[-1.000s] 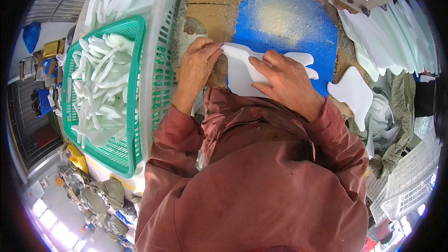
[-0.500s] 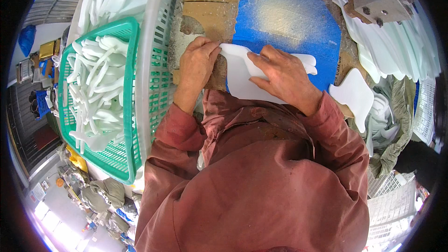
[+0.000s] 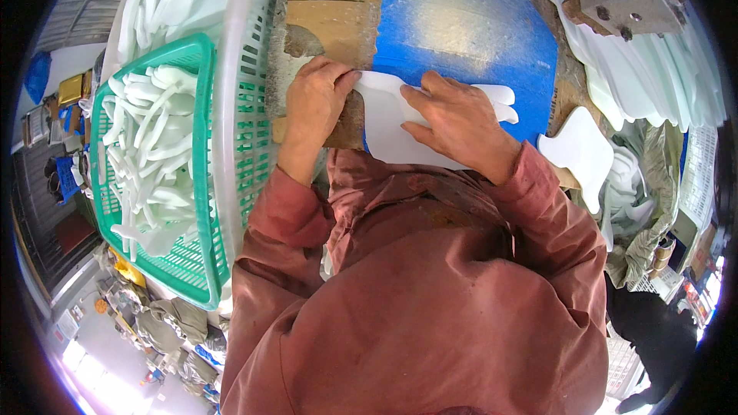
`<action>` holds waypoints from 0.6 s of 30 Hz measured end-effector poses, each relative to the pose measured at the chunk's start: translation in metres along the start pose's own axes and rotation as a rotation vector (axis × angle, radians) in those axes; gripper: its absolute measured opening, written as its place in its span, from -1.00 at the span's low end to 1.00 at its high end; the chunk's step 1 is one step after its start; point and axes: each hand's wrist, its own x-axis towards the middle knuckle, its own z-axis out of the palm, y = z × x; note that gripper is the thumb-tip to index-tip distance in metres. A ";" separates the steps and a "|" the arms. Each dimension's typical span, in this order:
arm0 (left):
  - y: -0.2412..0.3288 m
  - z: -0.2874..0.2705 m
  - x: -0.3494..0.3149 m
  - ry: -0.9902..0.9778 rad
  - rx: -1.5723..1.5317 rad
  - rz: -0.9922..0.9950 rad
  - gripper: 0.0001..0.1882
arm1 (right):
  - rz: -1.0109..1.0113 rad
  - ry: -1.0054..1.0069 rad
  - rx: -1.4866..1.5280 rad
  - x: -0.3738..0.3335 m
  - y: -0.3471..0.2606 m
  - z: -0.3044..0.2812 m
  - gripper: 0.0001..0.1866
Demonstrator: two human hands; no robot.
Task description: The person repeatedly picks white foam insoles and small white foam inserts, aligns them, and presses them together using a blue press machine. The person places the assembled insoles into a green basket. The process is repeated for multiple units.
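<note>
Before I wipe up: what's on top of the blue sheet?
Pale dust, and nearer the person white cut material with the right hand on it. The blue sheet beneath that material is covered.

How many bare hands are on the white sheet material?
2: your left hand at the upper-left corner of the flat white sheet material, your right hand over its middle.

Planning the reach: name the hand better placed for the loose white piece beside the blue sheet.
Right, probably: the right hand lies nearer the loose white piece; the left hand, farther off, pinches another white piece.
</note>
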 end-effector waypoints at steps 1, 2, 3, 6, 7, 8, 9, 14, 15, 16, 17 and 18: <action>0.000 0.001 0.001 -0.004 0.001 -0.020 -0.84 | -0.001 0.004 -0.012 0.001 -0.001 0.001 -0.53; 0.000 0.001 0.001 -0.007 0.002 -0.037 -0.84 | -0.010 0.023 -0.023 0.001 -0.001 0.001 -0.55; 0.000 0.002 0.001 -0.002 0.000 -0.043 -0.84 | 0.004 0.000 -0.043 0.002 -0.002 0.001 -0.53; 0.000 0.004 0.001 -0.001 0.017 -0.070 -0.83 | 0.011 -0.024 -0.089 0.005 -0.002 0.002 -0.50; 0.000 0.005 0.002 -0.024 0.016 -0.089 -0.82 | 0.009 -0.031 -0.096 0.006 -0.001 0.002 -0.51; 0.000 0.004 0.002 -0.036 0.016 -0.095 -0.81 | 0.016 -0.049 -0.106 0.007 -0.001 0.002 -0.52; 0.001 0.003 0.003 -0.048 0.017 -0.100 -0.80 | 0.001 -0.044 -0.115 0.008 0.000 0.002 -0.53; 0.018 -0.010 0.004 0.028 0.003 -0.060 -0.76 | -0.032 -0.034 -0.113 0.010 0.004 0.004 -0.57; 0.023 -0.013 0.004 0.059 0.014 -0.034 -0.75 | -0.021 -0.056 -0.126 0.010 0.004 0.004 -0.57; 0.029 -0.012 0.005 0.035 -0.020 0.030 -0.76 | -0.012 -0.073 -0.134 0.011 0.004 0.004 -0.57; 0.037 -0.007 0.005 0.021 -0.052 0.086 -0.76 | -0.007 -0.092 -0.141 0.012 0.003 0.004 -0.58; 0.043 -0.002 0.004 0.035 -0.091 0.166 -0.76 | -0.013 -0.096 -0.157 0.013 0.002 0.003 -0.57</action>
